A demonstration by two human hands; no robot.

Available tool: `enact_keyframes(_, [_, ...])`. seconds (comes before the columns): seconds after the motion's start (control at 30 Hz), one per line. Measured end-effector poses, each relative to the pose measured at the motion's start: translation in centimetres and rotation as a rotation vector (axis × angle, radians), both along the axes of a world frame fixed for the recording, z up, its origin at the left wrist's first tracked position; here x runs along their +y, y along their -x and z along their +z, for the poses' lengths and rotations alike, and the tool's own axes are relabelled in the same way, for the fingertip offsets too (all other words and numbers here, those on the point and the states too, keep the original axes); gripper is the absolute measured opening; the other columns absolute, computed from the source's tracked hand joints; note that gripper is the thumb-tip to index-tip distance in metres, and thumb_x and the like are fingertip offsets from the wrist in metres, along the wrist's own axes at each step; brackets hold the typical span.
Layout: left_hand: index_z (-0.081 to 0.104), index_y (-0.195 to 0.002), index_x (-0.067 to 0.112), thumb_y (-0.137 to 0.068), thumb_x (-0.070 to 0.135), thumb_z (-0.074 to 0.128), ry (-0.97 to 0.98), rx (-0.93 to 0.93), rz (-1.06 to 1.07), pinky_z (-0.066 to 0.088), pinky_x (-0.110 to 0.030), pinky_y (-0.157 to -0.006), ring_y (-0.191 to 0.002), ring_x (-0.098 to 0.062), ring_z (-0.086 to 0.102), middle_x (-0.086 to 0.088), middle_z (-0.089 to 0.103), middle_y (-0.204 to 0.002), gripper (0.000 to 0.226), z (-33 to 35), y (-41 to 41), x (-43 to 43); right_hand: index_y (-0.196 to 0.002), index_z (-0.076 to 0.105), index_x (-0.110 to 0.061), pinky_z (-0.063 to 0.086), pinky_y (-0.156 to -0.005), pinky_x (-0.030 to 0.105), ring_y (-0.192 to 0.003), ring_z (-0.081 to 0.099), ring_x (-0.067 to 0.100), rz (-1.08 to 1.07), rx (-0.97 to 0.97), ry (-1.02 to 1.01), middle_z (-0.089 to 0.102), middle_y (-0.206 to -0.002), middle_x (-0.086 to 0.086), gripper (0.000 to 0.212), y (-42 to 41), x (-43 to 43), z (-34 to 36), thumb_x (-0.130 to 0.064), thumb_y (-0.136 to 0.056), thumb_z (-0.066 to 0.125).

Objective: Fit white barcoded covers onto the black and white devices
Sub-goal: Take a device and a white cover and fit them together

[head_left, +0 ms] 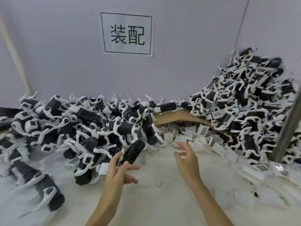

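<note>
Desk (162, 201): pale surface carrying everything; the bare strip I work on runs from the cardboard sheet (180, 115) towards me.
Left device pile (73, 124): black and white devices heaped left of the cardboard sheet, spilling forward.
Right device pile (244, 103): a taller heap right of the cardboard sheet, banked against the wall.
Cover heap (200, 142): white covers lying loose just in front of the cardboard sheet; one barcoded cover (203, 130) faces up near its front edge.
Left hand (119, 172): in front and to the left of the cardboard sheet, fingers spread and mostly straight, a fingertip against the near end of a device; I see no closed grip.
Right hand (187, 158): directly in front of the cardboard sheet, fingers loosely curled, holding nothing.
Nearest device (136, 150): black body, long axis slanting from the left hand up towards the cardboard sheet.
Key relation: the covers lie just beyond and to the right of the right hand, which is the nearer one; I judge it should fetch a cover while the left hand takes the device.
</note>
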State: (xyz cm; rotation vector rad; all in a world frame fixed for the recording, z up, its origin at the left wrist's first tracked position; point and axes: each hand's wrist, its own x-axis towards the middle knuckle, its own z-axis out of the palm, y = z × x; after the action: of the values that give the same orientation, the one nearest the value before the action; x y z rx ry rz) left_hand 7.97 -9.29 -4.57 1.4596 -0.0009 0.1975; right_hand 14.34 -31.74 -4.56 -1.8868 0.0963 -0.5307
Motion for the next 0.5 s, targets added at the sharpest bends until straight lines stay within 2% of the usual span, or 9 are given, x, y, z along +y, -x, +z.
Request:
enact_keyframes(0.07, [0.039,-0.144,0.031,-0.106,0.021,0.047,-0.037,0.008,0.0,0.053,-0.047,-0.088,-0.069,-0.024,0.071,-0.002,0.078,-0.097,0.04,0.1,0.2,-0.1,-0.121,0.054,-0.035,0.043,-0.067,0.007,-0.09,0.06,-0.003,0.112,-0.001,0.093,0.059,-0.115,-0.013,0.036,0.4,1.6,-0.2,-0.013,-0.094,0.063])
enact_keyframes(0.13, [0.038,-0.146,0.028,-0.106,0.02,0.047,-0.053,0.019,-0.004,0.052,-0.042,-0.085,-0.07,-0.021,0.072,0.001,0.078,-0.097,0.042,0.2,0.3,-0.2,-0.123,0.05,-0.04,0.044,-0.067,0.005,-0.087,0.06,-0.007,0.207,0.009,0.11,0.059,-0.116,-0.016,0.041,0.5,3.3,-0.3,-0.017,-0.093,0.065])
enact_keyframes(0.2, [0.038,-0.146,0.027,-0.105,0.019,0.048,-0.055,0.028,-0.012,0.05,-0.039,-0.082,-0.07,-0.018,0.071,0.003,0.078,-0.097,0.043,0.3,0.5,-0.3,-0.134,0.048,-0.037,0.043,-0.069,0.003,-0.085,0.059,-0.009,0.287,0.008,0.149,0.057,-0.124,-0.016,0.049,0.3,5.0,-0.2,-0.017,-0.093,0.067])
enact_keyframes(0.27, [0.04,-0.144,0.028,-0.105,0.018,0.049,-0.055,0.026,-0.016,0.05,-0.039,-0.082,-0.07,-0.018,0.07,0.003,0.079,-0.097,0.042,0.5,0.6,-0.4,-0.146,0.042,-0.033,0.044,-0.072,0.004,-0.084,0.06,-0.004,0.36,-0.014,0.212,0.051,-0.138,-0.018,0.06,-0.4,6.3,0.3,-0.016,-0.093,0.067])
enact_keyframes(0.33, [0.041,-0.144,0.028,-0.105,0.017,0.048,-0.052,0.028,-0.011,0.05,-0.041,-0.083,-0.07,-0.019,0.07,0.002,0.079,-0.097,0.041,0.5,0.6,-0.5,-0.155,0.03,-0.032,0.05,-0.08,0.011,-0.092,0.064,0.005,0.44,-0.005,0.238,0.042,-0.149,-0.018,0.075,-1.1,7.2,1.1,-0.015,-0.093,0.068])
enact_keyframes(0.4, [0.041,-0.144,0.027,-0.105,0.017,0.048,-0.056,0.032,-0.007,0.05,-0.043,-0.083,-0.07,-0.019,0.07,0.002,0.079,-0.097,0.041,0.5,0.5,-0.5,-0.16,0.016,-0.032,0.051,-0.097,0.025,-0.113,0.062,0.016,0.493,0.036,0.271,0.036,-0.156,-0.012,0.089,-1.7,7.8,1.6,-0.016,-0.092,0.071])
enact_keyframes(0.43, [0.04,-0.144,0.028,-0.105,0.017,0.047,-0.06,0.032,-0.008,0.05,-0.042,-0.083,-0.071,-0.019,0.07,0.003,0.079,-0.097,0.041,0.5,0.5,-0.5,-0.16,0.013,-0.031,0.047,-0.105,0.031,-0.126,0.056,0.019,0.491,0.047,0.308,0.036,-0.157,-0.009,0.091,-2.0,8.1,1.7,-0.018,-0.091,0.072])
enact_keyframes(0.5, [0.04,-0.144,0.028,-0.106,0.018,0.046,-0.061,0.026,-0.011,0.05,-0.04,-0.082,-0.072,-0.018,0.07,0.004,0.079,-0.098,0.04,0.5,0.4,-0.4,-0.159,0.022,-0.027,0.041,-0.107,0.03,-0.133,0.046,0.016,0.421,0.03,0.407,0.044,-0.146,-0.004,0.085,-2.2,8.5,1.5,-0.024,-0.09,0.073])
